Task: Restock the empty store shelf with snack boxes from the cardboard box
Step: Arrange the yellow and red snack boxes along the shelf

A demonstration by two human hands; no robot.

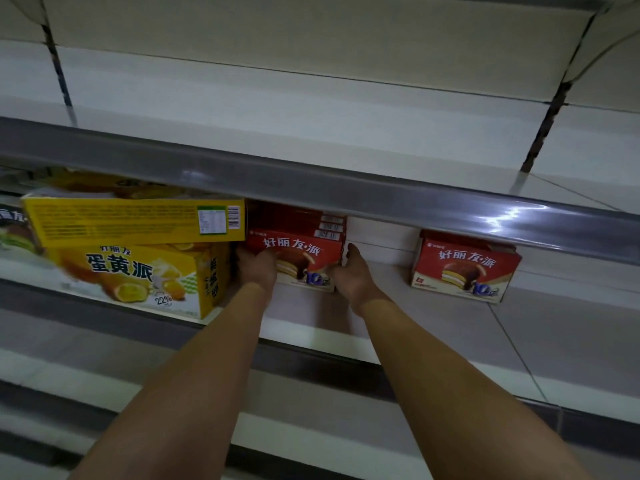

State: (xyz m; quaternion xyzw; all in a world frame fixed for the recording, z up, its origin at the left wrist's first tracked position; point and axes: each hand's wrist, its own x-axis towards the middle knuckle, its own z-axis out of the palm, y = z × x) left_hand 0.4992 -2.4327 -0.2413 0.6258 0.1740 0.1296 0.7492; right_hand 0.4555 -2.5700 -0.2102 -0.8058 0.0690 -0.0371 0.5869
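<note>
Hands on red snack boxes, mid shelf

Cardboard cartons, glossy print, rectangular. White smooth shelf [433, 317] with a grey front rail carries a row of red snack boxes [301, 254], several deep, standing upright under the shelf above. Left hand [258, 266] is at the row's left front corner, fingers curled against the face. Right hand [353, 273] lies along the row's right side, fingers stretched back beside the cardboard, tips hidden. One lone red box [465, 266] stands well apart to the right. Yellow boxes [138, 251] are stacked just left, the top one lying flat.
</note>
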